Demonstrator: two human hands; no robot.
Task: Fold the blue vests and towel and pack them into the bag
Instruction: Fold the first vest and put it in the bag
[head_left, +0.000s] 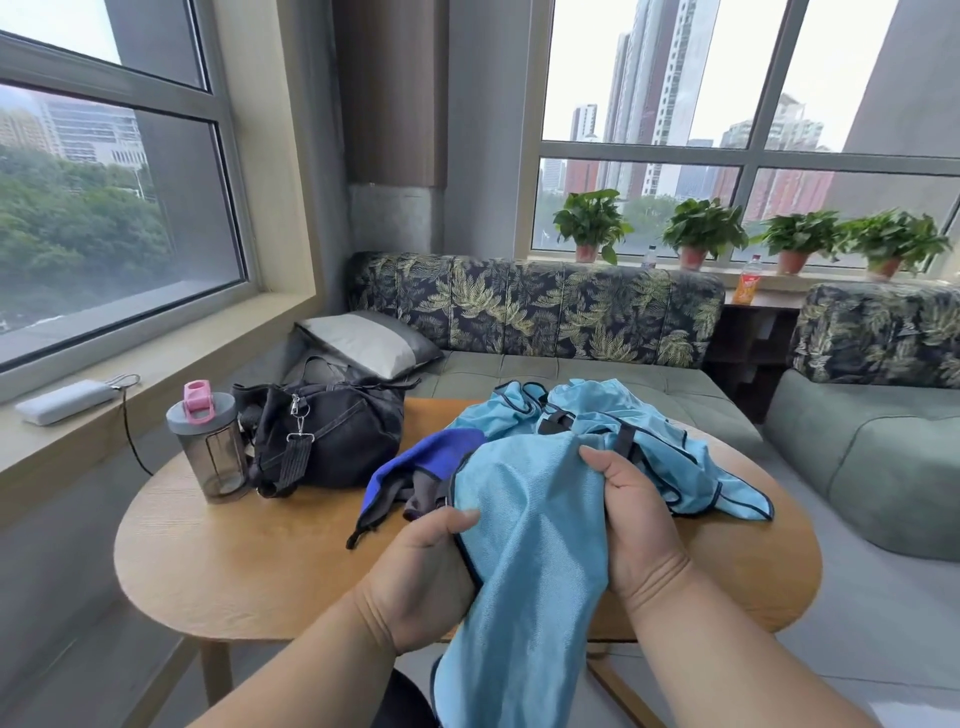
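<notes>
Starting far left, there's a white power bank (65, 401) on the windowsill with a dark cable dropping off the edge. Next on the round wooden bench (234, 561) stands a grey shaker bottle (210, 447) with a pink flip cap, and right beside it, touching or nearly so, slumps the black bag (332, 431). Its top looks unzipped, but what's inside is too dark to make out.

Moving along, a darker blue cloth (410, 467) with grey lining lies bunched on the bench, partly tucked under the lighter fabric, so it's hard to say whether it's the towel or something else.

The left hand (421, 571) grips the dark-trimmed edge of a light blue vest (530, 545), thumb on top and fingers curled under, hidden by the cloth. The right hand (639, 525) pinches the same vest on the other side, thumb pressed into the fabric, the rest of its fingers out of sight behind it. The vest hangs between the hands and runs off the bottom of the frame.

Behind the right hand there's a heap of more light blue vests (691, 457) on the bench, too tangled to count. A leaf-print sofa (545, 306) and potted plants (701, 228) sit behind.
</notes>
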